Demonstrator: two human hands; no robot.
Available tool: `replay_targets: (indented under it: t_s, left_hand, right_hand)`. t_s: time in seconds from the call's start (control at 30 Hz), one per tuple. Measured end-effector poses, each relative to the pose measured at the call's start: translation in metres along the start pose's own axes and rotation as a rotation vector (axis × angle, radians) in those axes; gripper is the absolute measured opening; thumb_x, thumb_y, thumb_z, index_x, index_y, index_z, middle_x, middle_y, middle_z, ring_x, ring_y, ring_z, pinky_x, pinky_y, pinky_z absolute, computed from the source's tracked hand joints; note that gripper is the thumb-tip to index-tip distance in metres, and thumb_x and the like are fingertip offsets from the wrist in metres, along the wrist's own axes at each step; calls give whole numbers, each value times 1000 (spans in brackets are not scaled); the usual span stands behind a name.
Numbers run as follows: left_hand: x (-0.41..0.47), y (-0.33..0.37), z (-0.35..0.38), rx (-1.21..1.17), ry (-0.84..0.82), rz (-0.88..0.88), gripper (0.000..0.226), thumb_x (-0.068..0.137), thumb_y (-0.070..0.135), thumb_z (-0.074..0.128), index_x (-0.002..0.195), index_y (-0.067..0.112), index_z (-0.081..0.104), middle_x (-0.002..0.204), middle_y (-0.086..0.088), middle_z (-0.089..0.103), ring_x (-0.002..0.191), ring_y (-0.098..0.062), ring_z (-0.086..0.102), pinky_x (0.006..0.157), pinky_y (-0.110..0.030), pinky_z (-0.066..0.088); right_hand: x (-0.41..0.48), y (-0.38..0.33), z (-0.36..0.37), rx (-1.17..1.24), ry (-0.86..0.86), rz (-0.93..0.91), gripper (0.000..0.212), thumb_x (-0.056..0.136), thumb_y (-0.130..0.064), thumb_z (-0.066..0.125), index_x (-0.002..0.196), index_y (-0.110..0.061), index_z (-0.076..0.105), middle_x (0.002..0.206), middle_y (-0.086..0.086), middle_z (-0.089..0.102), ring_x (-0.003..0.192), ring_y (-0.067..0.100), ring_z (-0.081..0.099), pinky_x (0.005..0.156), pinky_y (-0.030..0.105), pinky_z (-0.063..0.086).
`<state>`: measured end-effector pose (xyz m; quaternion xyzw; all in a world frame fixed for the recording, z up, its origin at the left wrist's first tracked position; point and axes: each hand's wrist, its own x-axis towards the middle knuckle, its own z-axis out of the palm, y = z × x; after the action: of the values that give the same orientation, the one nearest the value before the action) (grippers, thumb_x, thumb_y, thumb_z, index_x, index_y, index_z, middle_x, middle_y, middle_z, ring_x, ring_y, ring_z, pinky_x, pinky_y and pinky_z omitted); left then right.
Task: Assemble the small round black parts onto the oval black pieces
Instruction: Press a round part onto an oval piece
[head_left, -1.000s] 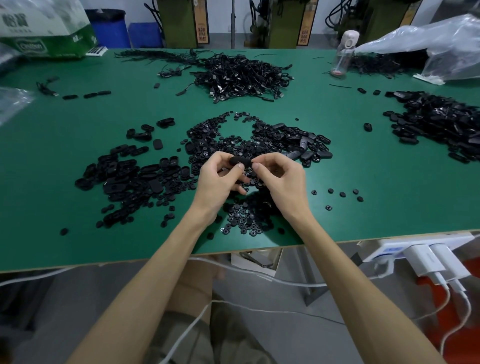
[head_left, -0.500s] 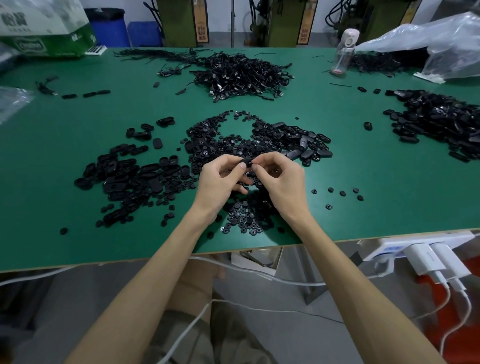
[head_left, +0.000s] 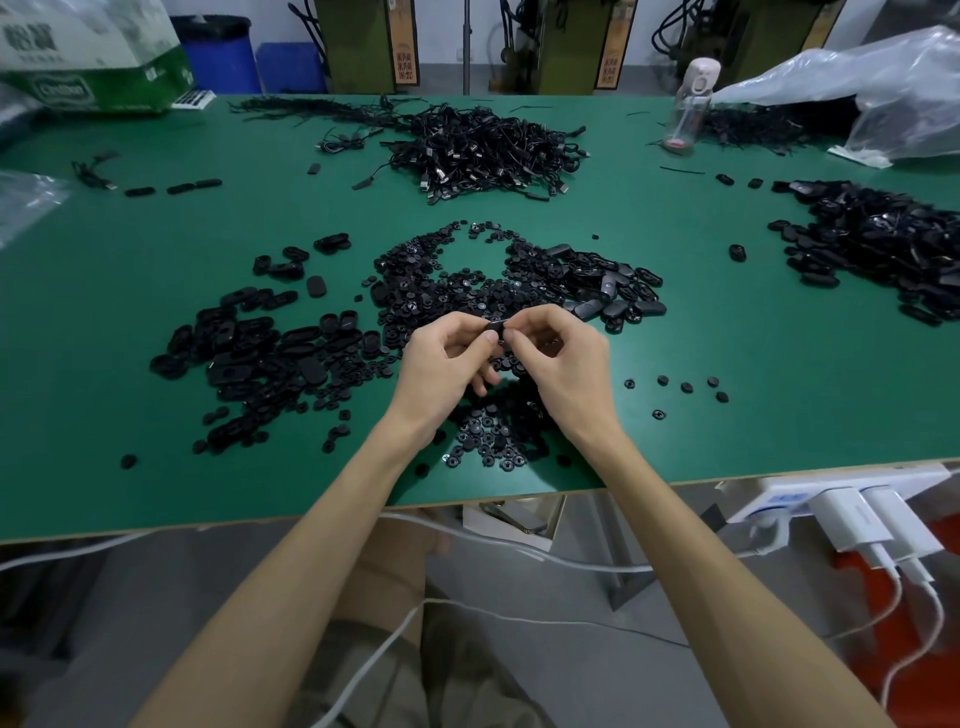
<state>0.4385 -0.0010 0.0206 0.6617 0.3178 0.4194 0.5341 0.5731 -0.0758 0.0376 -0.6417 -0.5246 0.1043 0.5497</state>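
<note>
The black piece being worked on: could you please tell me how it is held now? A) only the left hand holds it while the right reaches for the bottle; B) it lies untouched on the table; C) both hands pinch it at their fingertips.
C: the left hand and the right hand meet at the black piece, fingertips pinching it from both sides.

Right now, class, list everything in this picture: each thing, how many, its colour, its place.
table: one, green, across the view
round parts: many, black, centre heap
oval pieces: many, black, heaps left, centre-right, far right
cables: one heap, black, far centre
bottle: one, clear, far right
box: one, green and white, far left
chargers: two, white, near right edge
held piece: one, black, above centre heap
left hand: pinches held piece
right hand: pinches held piece
</note>
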Motion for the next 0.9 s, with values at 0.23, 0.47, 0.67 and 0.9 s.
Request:
replay_targets:
  t_s: [0.23, 0.47, 0.67, 0.9]
  left_hand:
    - [-1, 1, -1, 11, -16, 1, 8, 100, 6, 65, 103, 11, 69, 83, -6, 75, 65, -20, 70, 50, -29, 51]
    - [-1, 2, 1, 32, -23, 10, 12, 100, 6, 65, 101, 17, 69, 85, -6, 76, 66, -19, 71, 50, -28, 50]
    - [-1, 2, 2, 38, -16, 3, 13, 100, 4, 64, 99, 17, 67, 84, -5, 75, 66, -18, 70, 50, -28, 50]
    - [0, -1, 1, 34, -4, -19, 7, 102, 5, 61, 105, 7, 67, 82, -5, 75, 65, -20, 71, 50, -29, 50]
  right_hand:
    - [0, 1, 3, -59, 16, -23, 4, 93, -8, 71, 95, -11, 73, 87, 0, 72, 78, 11, 66, 73, 26, 55]
    - [0, 2, 3, -87, 29, -23, 3, 94, -8, 70, 96, -10, 72, 87, 0, 70, 78, 11, 64, 73, 29, 54]
    - [0, 3, 4, -89, 30, -15, 3, 94, -9, 71, 95, -10, 72, 86, 0, 71, 78, 12, 65, 74, 30, 55]
    - [1, 5, 4, -64, 43, 21, 2, 94, -9, 70, 94, -10, 72, 85, 0, 71, 77, 12, 65, 73, 28, 54]
